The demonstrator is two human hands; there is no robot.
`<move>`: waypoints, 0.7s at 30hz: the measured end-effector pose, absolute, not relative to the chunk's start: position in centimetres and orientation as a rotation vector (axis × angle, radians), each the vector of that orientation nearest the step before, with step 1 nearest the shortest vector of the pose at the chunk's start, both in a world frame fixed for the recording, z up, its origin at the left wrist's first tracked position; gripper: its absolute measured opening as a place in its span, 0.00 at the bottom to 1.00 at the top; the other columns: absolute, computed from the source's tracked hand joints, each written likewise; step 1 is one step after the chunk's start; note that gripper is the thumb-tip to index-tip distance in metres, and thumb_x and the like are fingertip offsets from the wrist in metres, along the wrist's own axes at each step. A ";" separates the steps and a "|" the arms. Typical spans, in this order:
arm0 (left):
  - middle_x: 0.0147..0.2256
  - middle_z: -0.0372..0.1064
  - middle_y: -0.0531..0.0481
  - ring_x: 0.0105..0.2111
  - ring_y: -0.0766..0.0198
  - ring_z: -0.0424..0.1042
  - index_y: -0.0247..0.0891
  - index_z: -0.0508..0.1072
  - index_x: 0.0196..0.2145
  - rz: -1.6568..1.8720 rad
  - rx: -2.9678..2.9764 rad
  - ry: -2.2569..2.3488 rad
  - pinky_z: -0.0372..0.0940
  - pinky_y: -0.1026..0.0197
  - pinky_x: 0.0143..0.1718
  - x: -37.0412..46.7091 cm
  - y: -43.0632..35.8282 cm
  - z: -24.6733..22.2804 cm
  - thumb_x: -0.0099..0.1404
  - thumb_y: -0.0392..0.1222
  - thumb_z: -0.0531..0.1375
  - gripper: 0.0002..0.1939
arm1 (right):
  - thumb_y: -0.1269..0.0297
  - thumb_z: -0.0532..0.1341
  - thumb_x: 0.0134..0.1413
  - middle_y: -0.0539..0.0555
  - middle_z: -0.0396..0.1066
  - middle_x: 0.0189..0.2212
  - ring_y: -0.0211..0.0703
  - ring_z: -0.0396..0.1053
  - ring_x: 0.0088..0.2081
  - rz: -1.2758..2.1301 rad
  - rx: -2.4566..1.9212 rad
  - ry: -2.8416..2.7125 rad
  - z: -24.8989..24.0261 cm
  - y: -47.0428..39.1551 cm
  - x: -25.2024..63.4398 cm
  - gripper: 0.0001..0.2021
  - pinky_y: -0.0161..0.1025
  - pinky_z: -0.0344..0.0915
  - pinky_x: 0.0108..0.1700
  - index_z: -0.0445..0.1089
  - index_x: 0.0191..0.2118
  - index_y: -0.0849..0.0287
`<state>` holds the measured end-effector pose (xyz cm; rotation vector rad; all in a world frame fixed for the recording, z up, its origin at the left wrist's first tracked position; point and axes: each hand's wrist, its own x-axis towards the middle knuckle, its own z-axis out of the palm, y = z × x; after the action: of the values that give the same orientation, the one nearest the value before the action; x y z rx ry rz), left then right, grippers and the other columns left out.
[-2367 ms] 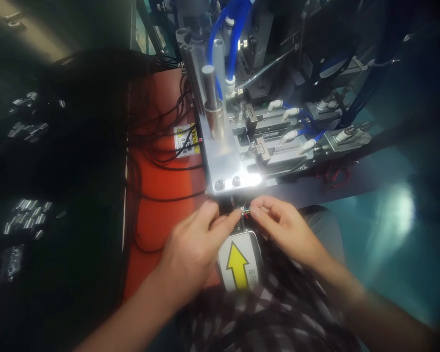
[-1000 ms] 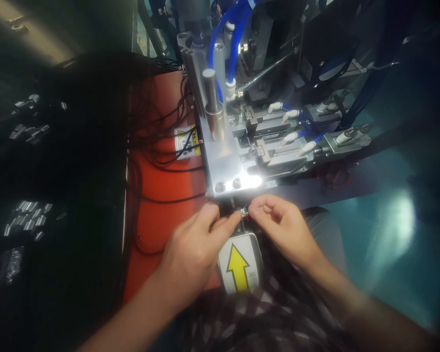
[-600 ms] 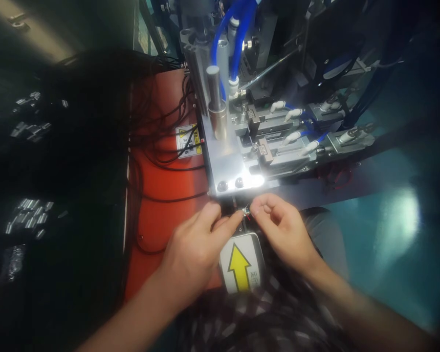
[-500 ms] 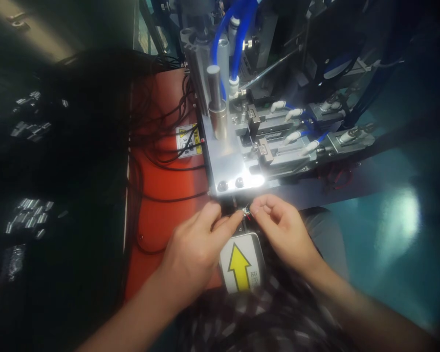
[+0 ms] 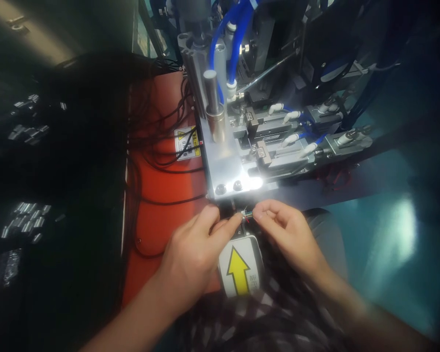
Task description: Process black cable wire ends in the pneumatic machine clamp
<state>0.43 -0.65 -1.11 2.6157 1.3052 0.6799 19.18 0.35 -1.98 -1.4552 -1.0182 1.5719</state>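
Just below the front edge of a metal fixture plate (image 5: pixel 225 168), my two hands meet over a small connector with thin coloured wires (image 5: pixel 247 214). Thumb and forefinger of my left hand (image 5: pixel 198 242) pinch its left end, where a small pale body shows; most of it is hidden. From the right, my right hand (image 5: pixel 289 227) has its fingertips closed on the wire ends, with a red strand hanging loose between the hands. Below them sits a white plate with a yellow arrow (image 5: pixel 239 264).
An orange-red machine base (image 5: pixel 165 225) with black cables (image 5: pixel 172 200) lies to the left, bearing a warning label (image 5: pixel 187 143). Pneumatic cylinders (image 5: pixel 286 156) with white fittings and blue tubes (image 5: pixel 238 49) stand behind. Small shiny metal parts (image 5: pixel 27 217) lie in the dark area at far left.
My right hand has shifted slightly right, and more of the wires shows between the hands. My left hand keeps its pinch. The whole view has moved slightly.
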 end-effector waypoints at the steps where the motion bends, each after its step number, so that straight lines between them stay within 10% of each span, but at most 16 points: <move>1: 0.30 0.60 0.49 0.26 0.67 0.62 0.33 0.72 0.51 0.686 2.611 1.310 0.59 0.67 0.23 0.4 -0.7 -1.2 0.70 0.33 0.50 0.16 | 0.61 0.64 0.50 0.45 0.60 0.19 0.30 0.55 0.19 1.574 -1.452 -1.009 -1.9 0.4 19.1 0.09 0.29 0.52 0.20 0.68 0.27 0.61; 21: 0.29 0.62 0.48 0.26 0.66 0.64 0.32 0.74 0.49 0.671 2.634 1.290 0.62 0.66 0.22 0.4 -0.5 -1.0 0.69 0.31 0.51 0.16 | 0.59 0.68 0.43 0.44 0.58 0.16 0.28 0.48 0.18 1.893 -1.373 -0.724 -3.0 0.9 19.3 0.12 0.31 0.41 0.20 0.71 0.26 0.63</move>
<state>0.43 -0.51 -1.00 2.6338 1.2901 0.6714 19.32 0.88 -3.00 -1.3729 -0.7237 1.8927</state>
